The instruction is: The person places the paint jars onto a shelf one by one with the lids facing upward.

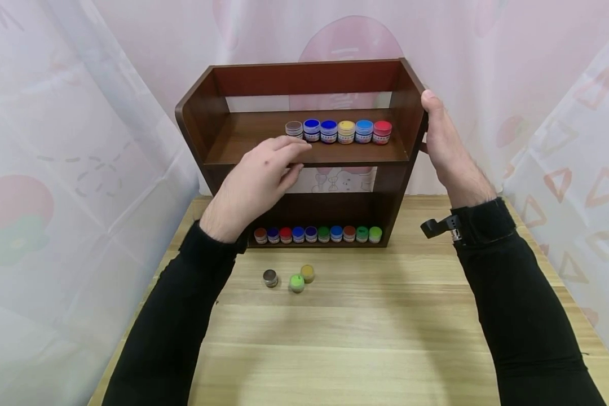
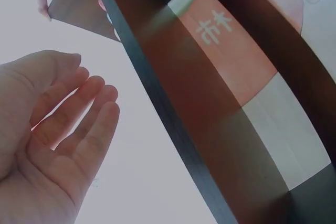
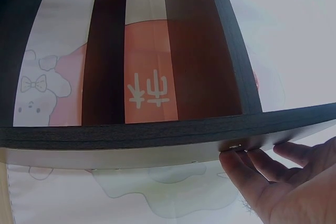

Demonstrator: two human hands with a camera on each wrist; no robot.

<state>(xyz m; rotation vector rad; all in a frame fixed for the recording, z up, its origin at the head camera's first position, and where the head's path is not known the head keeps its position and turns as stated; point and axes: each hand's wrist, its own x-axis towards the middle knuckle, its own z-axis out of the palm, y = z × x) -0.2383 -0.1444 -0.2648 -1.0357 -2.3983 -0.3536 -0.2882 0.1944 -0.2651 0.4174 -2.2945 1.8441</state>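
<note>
My left hand [image 1: 266, 169] hovers before the upper shelf of a dark brown wooden rack [image 1: 309, 76], its fingertips just below the leftmost jar in the head view. Its fingers are loosely bent and empty in the left wrist view. That jar [image 1: 294, 129] has a greyish lid and ends a row of small paint jars, with dark blue, yellow [image 1: 346, 132], light blue and red [image 1: 382, 132] lids. My right hand [image 1: 449, 146] is at the rack's right side; in the right wrist view its fingertips [image 3: 231, 158] rest against the side panel's outer face.
Several paint jars [image 1: 323, 234] line the bottom shelf. On the wooden table [image 1: 365, 327] in front lie a grey-lidded jar [image 1: 270, 278], a light green one [image 1: 296, 283] and a yellowish one [image 1: 307, 273]. Printed curtains [image 1: 487, 67] hang behind and at both sides.
</note>
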